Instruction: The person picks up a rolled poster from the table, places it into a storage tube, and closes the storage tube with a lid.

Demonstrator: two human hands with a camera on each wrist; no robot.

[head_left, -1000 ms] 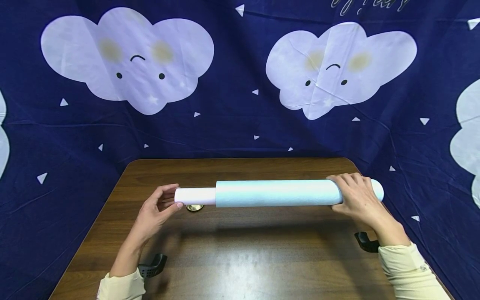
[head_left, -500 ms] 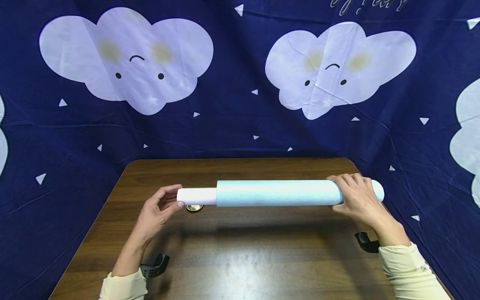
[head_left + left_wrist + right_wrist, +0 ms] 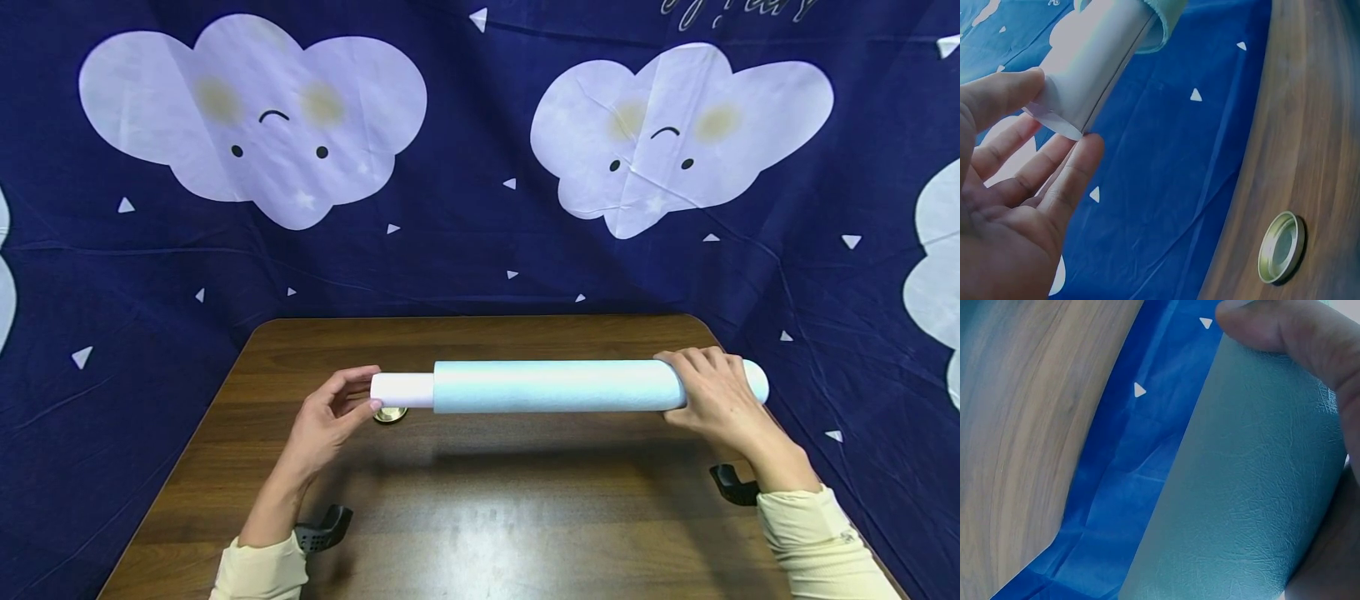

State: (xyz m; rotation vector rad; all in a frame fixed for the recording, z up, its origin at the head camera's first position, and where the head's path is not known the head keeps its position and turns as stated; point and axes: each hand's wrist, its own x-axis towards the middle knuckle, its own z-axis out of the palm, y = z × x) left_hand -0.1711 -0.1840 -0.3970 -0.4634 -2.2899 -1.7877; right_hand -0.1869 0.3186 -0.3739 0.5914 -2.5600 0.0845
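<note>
A long light blue tube point(image 3: 555, 387) is held level above the table, with a textured surface in the right wrist view. Near its right end my right hand point(image 3: 711, 396) wraps over it, the thumb point(image 3: 1260, 325) lying along the side. From the tube's left opening sticks a short length of a white paper roll point(image 3: 405, 390), whose lengthwise edge shows in the left wrist view. My left hand point(image 3: 322, 429) pinches the roll's outer end between thumb point(image 3: 1004, 94) and fingertips. The rest of the roll is hidden inside the tube.
A round gold metal lid point(image 3: 1282, 247) lies on the wooden table point(image 3: 487, 517), partly behind the roll in the head view. A dark blue cloth point(image 3: 472, 258) with cloud prints hangs behind the table. Black wrist mounts point(image 3: 326, 527) sit at both forearms.
My left hand has moved to the right, sliding the paper roll deeper into the tube, so less of it shows. The right hand and the tube have stayed almost still.
</note>
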